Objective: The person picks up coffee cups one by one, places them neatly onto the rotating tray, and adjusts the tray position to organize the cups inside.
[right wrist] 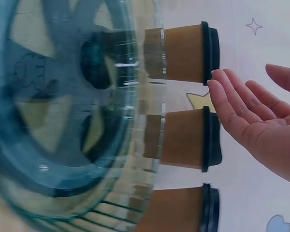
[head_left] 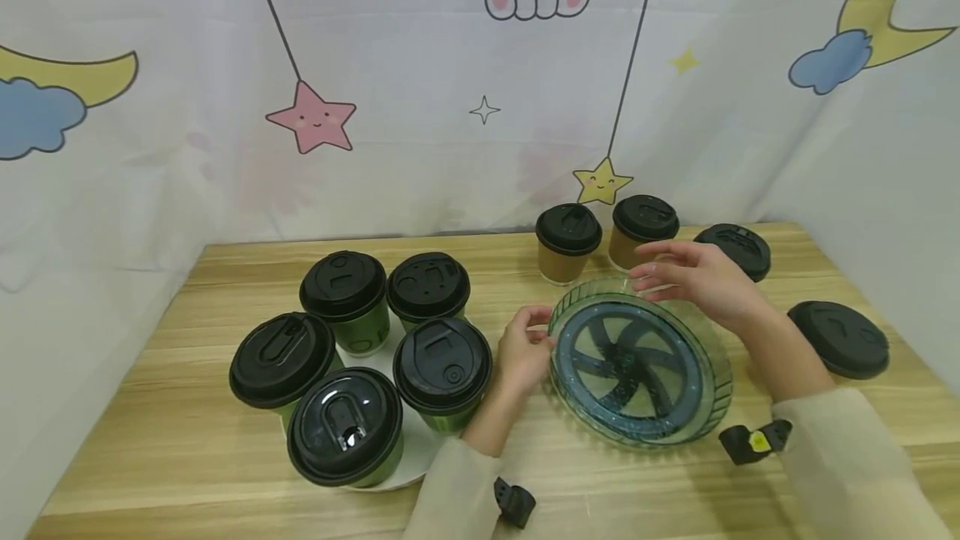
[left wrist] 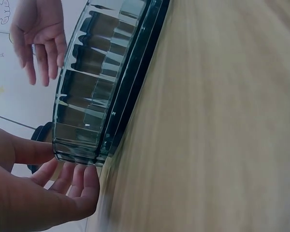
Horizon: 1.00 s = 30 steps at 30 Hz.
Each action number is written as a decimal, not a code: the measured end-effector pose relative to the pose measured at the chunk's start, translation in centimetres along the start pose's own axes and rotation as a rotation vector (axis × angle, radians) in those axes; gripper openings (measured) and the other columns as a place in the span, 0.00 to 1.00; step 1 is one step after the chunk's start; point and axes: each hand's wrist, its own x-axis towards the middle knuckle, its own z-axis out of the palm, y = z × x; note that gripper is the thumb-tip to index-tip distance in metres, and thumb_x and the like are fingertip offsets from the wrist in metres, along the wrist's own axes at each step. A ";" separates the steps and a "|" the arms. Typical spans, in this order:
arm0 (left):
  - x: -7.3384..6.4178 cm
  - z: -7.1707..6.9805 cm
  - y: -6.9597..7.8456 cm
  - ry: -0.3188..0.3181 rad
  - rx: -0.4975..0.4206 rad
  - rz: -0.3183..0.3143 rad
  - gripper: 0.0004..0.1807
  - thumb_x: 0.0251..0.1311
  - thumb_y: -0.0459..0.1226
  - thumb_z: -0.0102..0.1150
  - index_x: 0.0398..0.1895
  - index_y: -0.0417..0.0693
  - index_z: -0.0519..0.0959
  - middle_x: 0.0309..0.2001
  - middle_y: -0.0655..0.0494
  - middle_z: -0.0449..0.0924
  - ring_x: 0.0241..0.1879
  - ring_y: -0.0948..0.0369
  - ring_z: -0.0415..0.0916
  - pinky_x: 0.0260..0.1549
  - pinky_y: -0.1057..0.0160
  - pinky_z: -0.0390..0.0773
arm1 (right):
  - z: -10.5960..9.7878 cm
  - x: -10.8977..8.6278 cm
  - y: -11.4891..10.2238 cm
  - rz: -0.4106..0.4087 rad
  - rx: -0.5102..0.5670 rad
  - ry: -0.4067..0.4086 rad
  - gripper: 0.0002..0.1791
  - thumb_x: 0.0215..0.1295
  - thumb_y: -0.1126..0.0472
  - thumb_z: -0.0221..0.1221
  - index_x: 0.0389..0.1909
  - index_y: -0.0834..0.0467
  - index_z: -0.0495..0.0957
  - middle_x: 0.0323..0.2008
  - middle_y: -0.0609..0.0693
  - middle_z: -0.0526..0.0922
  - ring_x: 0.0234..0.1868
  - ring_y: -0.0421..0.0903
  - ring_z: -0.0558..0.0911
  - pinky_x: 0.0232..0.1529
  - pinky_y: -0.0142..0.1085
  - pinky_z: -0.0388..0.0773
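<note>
A clear, green-tinted round tray point(head_left: 717, 390) with a ribbed wall is at the right of the table. Beneath its see-through bottom shows a blue ring with curved spokes. My left hand point(head_left: 525, 352) pinches the tray's near-left edge. In the left wrist view its thumb lies at the rim and its fingertips touch lower on the ribbed wall point(left wrist: 79, 116). My right hand point(head_left: 693, 277) hovers by the far-right rim with fingers extended, holding nothing. In the right wrist view, that hand point(right wrist: 256, 116) stands apart from the tray, near the lid of a brown paper cup point(right wrist: 183, 135).
Several green cups with black lids point(head_left: 442, 365) stand on a white round board point(head_left: 411, 467) at the left. Brown cups with black lids point(head_left: 562, 263) are at the back right. Two more black lids point(head_left: 838, 338) show beside my right forearm. A printed curtain point(head_left: 420, 40) hangs behind the table.
</note>
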 end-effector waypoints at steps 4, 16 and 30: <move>0.0 0.0 0.0 0.003 0.008 0.000 0.20 0.51 0.21 0.53 0.49 0.39 0.74 0.48 0.47 0.75 0.41 0.57 0.72 0.39 0.62 0.73 | -0.2 0.7 -1.4 -0.012 -0.045 -0.011 0.27 0.68 0.57 0.50 0.63 0.66 0.58 0.51 0.66 0.74 0.48 0.51 0.78 0.46 0.40 0.76; 0.0 -0.1 0.0 0.011 0.017 -0.014 0.19 0.51 0.21 0.54 0.48 0.38 0.74 0.47 0.47 0.76 0.41 0.55 0.73 0.38 0.63 0.74 | 1.0 3.5 -3.9 -0.005 -0.065 -0.023 0.29 0.64 0.50 0.55 0.63 0.54 0.61 0.58 0.56 0.70 0.53 0.51 0.74 0.49 0.42 0.74; 0.1 -0.1 -0.1 0.010 0.008 -0.009 0.18 0.52 0.21 0.54 0.48 0.37 0.75 0.46 0.46 0.76 0.40 0.57 0.74 0.33 0.66 0.74 | 1.3 6.6 -3.6 -0.032 -0.097 -0.020 0.30 0.65 0.54 0.55 0.65 0.59 0.59 0.61 0.58 0.65 0.58 0.54 0.67 0.56 0.50 0.66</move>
